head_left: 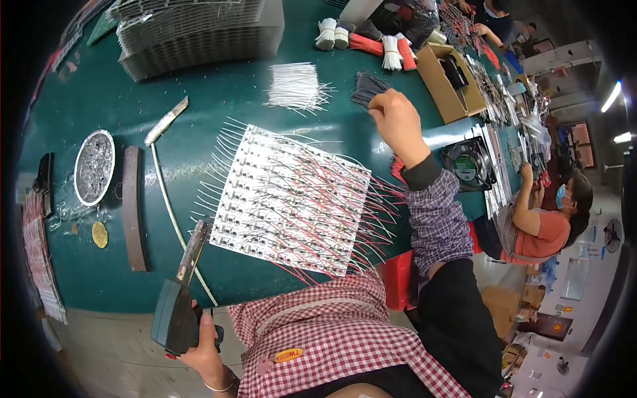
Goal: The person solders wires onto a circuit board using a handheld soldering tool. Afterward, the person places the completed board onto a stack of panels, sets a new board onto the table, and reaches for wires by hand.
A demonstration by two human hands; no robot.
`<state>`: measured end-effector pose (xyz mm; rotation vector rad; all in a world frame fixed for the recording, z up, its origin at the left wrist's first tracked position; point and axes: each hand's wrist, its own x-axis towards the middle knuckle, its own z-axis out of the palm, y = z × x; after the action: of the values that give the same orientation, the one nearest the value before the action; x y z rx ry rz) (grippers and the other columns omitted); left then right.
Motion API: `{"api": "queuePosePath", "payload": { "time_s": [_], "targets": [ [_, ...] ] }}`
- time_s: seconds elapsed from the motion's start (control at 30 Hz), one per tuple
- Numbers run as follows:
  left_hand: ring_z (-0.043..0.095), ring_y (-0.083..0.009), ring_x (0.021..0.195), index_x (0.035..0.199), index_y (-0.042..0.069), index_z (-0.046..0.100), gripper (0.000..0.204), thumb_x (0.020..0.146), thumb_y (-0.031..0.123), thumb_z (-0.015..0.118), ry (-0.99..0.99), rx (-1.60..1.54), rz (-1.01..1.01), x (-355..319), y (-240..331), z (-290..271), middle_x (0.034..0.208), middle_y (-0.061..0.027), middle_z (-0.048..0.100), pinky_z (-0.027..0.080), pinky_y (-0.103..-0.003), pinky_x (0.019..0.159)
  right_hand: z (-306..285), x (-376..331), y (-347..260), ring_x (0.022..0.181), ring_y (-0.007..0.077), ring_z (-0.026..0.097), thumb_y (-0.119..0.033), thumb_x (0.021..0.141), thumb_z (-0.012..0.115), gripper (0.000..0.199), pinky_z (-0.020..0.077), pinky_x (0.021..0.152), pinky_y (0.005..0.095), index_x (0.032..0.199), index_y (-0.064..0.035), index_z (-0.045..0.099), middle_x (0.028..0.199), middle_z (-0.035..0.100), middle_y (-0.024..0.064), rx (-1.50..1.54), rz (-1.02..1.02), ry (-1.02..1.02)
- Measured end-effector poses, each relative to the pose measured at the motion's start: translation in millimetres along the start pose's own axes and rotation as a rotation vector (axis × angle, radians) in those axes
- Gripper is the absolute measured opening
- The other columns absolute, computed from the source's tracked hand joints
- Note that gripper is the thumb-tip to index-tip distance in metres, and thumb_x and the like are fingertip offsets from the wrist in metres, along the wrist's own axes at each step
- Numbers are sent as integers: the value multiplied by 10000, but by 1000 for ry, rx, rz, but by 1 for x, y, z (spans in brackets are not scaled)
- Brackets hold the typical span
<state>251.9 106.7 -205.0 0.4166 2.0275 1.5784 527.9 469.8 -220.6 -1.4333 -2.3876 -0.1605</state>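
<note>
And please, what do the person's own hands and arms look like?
Both hands are without gloves. Over the right hand comes a dark cuff, then a checked sleeve, and a black sleeve higher up. The left hand has a thin, pale bracelet at the wrist.

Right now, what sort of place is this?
Probably an electronics workshop: a white circuit board lies on the green table, a pile of white wires lies beyond it, and the left hand holds what looks like a soldering iron.

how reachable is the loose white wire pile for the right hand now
Probably yes: the right hand is at the dark wires, and nothing visible blocks the gap to the white wire pile.
</note>
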Motion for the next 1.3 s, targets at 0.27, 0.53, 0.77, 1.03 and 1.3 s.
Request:
{"api": "queuePosePath", "payload": {
  "time_s": [0.27, 0.53, 0.77, 1.03, 1.3],
  "targets": [
    [567, -104, 658, 1170, -69, 604, 370, 810, -58, 689, -71, 63, -47, -4, -4, -18, 1053, -129, 668, 454, -226, 579, 41, -1, 17, 878, 368, 586, -23, 790, 649, 62, 474, 754, 461, 835, -14, 607, 892, 612, 178, 143, -48, -117],
    [502, -72, 557, 1095, -52, 636, 344, 761, -90, 705, -62, 78, 128, -3, -28, -20, 872, -81, 628, 371, -206, 474, -18, -17, -60, 831, 355, 567, 53, 846, 562, 88, 455, 726, 415, 921, 15, 537, 865, 564, 178, 305, -91, 35],
    [514, -80, 579, 1107, -52, 636, 353, 763, -86, 709, -68, 57, 113, -12, -30, -29, 902, -88, 635, 386, -206, 486, -34, -81, -194, 782, 296, 577, 44, 837, 640, 114, 470, 689, 360, 930, 0, 592, 860, 562, 131, 841, -345, -241],
    [526, -78, 609, 1116, -47, 634, 339, 784, -78, 694, -109, 36, 104, -17, -30, -35, 918, -88, 644, 400, -206, 519, -7, -103, -213, 840, 301, 533, 17, 834, 617, 108, 457, 719, 396, 921, -23, 568, 890, 516, 120, 745, -376, -274],
    [597, -115, 726, 1083, -58, 655, 324, 767, -66, 724, -105, 24, 76, -18, -33, -37, 948, -93, 674, 466, -242, 639, 2, -112, -211, 785, 281, 558, 49, 757, 689, 190, 459, 675, 371, 923, -23, 631, 849, 555, 98, 689, -476, -232]
  ]
}}
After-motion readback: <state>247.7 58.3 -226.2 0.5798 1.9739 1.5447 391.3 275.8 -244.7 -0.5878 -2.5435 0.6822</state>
